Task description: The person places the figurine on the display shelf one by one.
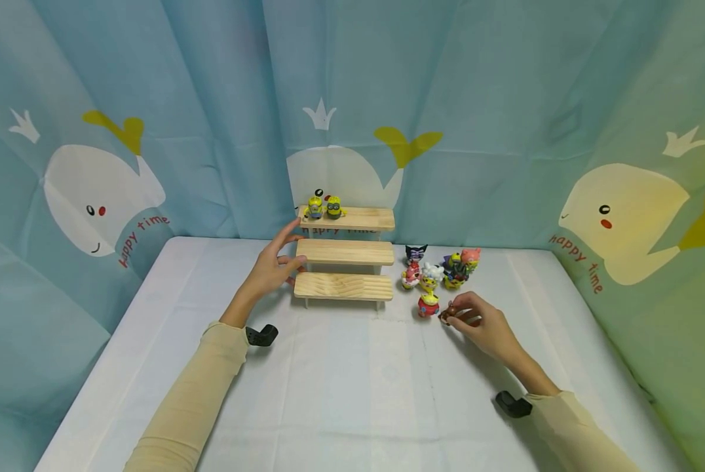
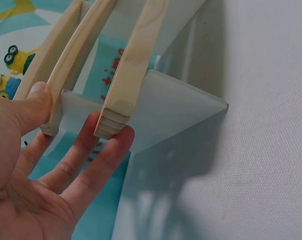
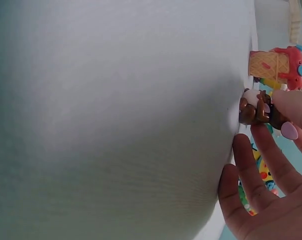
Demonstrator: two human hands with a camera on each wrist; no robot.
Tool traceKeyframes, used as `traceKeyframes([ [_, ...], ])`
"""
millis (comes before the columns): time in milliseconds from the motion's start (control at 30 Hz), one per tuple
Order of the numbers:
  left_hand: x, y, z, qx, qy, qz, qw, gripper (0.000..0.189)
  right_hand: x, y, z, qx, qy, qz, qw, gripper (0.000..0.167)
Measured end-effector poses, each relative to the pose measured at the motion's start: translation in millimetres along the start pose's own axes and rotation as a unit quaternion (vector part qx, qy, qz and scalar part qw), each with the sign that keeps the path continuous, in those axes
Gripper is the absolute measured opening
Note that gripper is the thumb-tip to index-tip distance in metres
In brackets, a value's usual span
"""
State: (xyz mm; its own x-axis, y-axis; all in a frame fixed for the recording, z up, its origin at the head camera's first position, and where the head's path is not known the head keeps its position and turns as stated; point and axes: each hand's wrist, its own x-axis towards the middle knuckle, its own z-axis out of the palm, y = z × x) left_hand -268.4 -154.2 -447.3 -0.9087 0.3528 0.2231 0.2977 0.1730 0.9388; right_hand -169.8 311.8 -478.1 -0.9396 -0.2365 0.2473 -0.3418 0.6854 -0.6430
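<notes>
My left hand (image 1: 268, 265) holds the left end of a three-step wooden display stand (image 1: 344, 252). In the left wrist view the thumb (image 2: 38, 100) lies on a step's end and the other fingers reach along the ends of the boards. Two yellow Minion figurines (image 1: 324, 208) stand on the top step, at its left. My right hand (image 1: 483, 322) pinches a small brown figurine (image 3: 255, 107) with a pink-lined ear between thumb and finger, low over the table. Just left of it stands a red and yellow figurine (image 1: 428, 305) with a cone-like base.
Several other figurines stand grouped right of the stand, among them a white-haired one (image 1: 432, 275), a black-eared one (image 1: 415, 254) and a pink one (image 1: 471, 257). A white cloth covers the table (image 1: 341, 380). Behind hangs a blue curtain (image 1: 228, 151) with whales.
</notes>
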Motion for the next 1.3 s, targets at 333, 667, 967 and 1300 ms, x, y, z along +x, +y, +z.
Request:
traceKeyframes([
  [333,0.0,1.6,0.4,0.004,0.003,-0.004,1.0000,0.078,-1.1,-1.6,0.3,-0.008,0.013,-0.004,0.9999,0.025],
  [667,-0.9,0.8,0.7,0.008,0.001,-0.005,1.0000,0.077,-2.7,-3.7,1.4,-0.008,0.019,-0.006,0.9998,0.026],
  [967,-0.4,-1.2,-0.1,-0.002,-0.001,-0.006,1.0000,0.077,-2.5,-2.4,3.2,-0.016,0.028,-0.003,0.9995,0.026],
  [1300,-0.1,-1.6,0.4,0.004,0.003,-0.011,0.9999,0.078,-1.3,-5.2,2.5,-0.015,0.023,-0.003,0.9996,0.025],
])
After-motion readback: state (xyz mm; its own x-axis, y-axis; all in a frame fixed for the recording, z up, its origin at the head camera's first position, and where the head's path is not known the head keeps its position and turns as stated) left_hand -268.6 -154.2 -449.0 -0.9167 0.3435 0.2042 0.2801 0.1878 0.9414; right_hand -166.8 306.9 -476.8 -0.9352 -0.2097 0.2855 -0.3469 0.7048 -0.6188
